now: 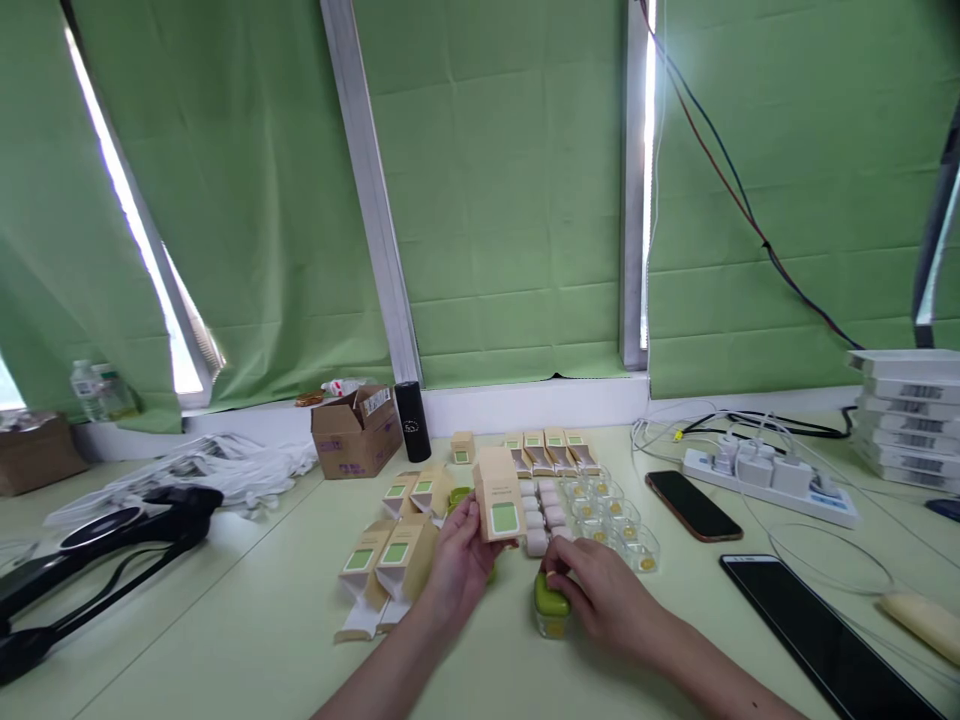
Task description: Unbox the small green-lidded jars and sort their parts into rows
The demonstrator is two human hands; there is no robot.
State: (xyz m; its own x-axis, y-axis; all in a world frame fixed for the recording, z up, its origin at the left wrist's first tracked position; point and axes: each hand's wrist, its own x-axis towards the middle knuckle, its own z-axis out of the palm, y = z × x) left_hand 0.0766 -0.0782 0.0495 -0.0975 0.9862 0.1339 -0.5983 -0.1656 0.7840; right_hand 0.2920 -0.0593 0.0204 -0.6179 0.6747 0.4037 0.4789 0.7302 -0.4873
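My left hand (459, 562) is closed around a small beige carton (495, 480) with a green label panel, held upright above the table. On the table to its right, my right hand (604, 592) grips a small clear square jar by its olive-green lid (552, 598). Left of my left hand lie several open beige cartons (405, 545) with their flaps out. Behind my right hand stand rows of whitish-pink small pieces (534, 520) and several clear jars (619, 515) with yellow bottoms. Part of a green lid (457, 495) shows behind my left hand.
Further back are more cartons (551, 452), a brown cardboard box (356, 432) and a black cylinder (413, 422). To the right lie a phone (694, 505), a power strip (772, 485), a black tablet (821, 630) and cables. A black headband-like device (112, 560) sits at left.
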